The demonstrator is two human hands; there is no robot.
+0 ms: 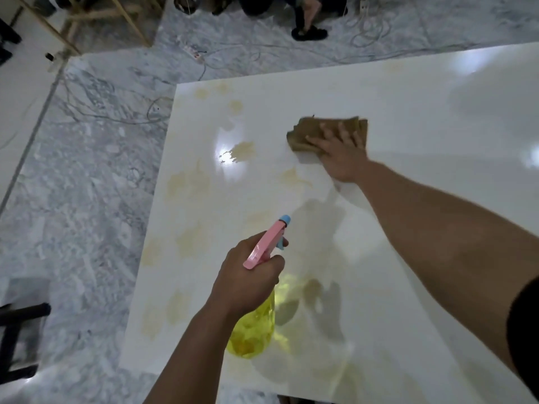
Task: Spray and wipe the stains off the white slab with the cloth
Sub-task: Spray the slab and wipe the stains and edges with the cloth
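The slab (408, 228) lies on the floor (87, 185). On its far middle part lies the cloth (309, 132), with the right hand (341, 158) flat on top of it. The stains (189, 185) spread over the slab's left half, left of and nearer than the cloth. Above the slab's near part, the left hand (248, 275) holds the spray bottle (256, 325). Cables (122, 112) lie on the floor left of and behind the slab.

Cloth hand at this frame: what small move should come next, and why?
Probably drag the brown cloth under the right hand down and left onto the yellowish stain just beside it. That patch looks unwiped, and more stains remain along the white slab's left side. The left hand holds the spray bottle, ready for the next spots.
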